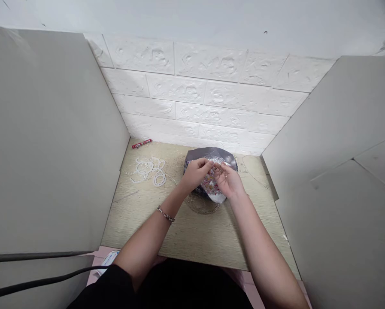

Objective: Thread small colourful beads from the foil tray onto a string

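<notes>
Both hands meet over a silvery bag (211, 152) that holds many small coloured beads (210, 185). The fingers of my left hand (196, 171) are pinched at their tips, beside the right fingertips; what they hold is too small to make out. My right hand (228, 179) is turned partly palm up, with curled fingers pressed together around something tiny that I cannot identify. Beneath and in front of the bag, a coil of pale beaded strand (202, 209) rests on the wooden table (198, 240).
White bead strands (147, 169) lie in loops at the table's left, with a red packet (141, 143) behind them. Thin strands (244, 167) lie right of the bag. Grey panels (50, 141) stand on both sides, a white brick-patterned wall (192, 90) behind.
</notes>
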A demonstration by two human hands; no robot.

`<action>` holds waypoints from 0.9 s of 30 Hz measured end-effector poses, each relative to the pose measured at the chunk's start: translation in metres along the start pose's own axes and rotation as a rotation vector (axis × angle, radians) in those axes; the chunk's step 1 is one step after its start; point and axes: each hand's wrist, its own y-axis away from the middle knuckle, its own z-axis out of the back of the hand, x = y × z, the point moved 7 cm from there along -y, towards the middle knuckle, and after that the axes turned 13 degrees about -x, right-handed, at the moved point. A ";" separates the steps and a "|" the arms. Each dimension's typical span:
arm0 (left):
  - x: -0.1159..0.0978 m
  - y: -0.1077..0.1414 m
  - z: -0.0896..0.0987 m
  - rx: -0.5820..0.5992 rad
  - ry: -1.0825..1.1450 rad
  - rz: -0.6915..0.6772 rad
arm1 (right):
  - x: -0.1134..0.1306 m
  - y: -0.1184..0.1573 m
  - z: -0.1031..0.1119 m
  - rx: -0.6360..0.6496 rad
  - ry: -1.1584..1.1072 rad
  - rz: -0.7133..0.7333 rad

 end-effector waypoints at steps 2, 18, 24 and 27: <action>-0.001 0.000 0.000 -0.003 -0.001 -0.003 | 0.000 0.001 -0.001 0.008 0.005 0.013; 0.000 0.002 -0.004 0.017 -0.127 -0.111 | -0.004 0.011 -0.010 0.115 -0.029 -0.104; 0.000 0.003 -0.005 0.021 -0.144 -0.124 | -0.006 0.011 -0.010 0.143 0.013 -0.087; -0.001 0.003 -0.004 0.000 -0.157 -0.133 | -0.007 0.010 -0.009 0.154 0.033 -0.078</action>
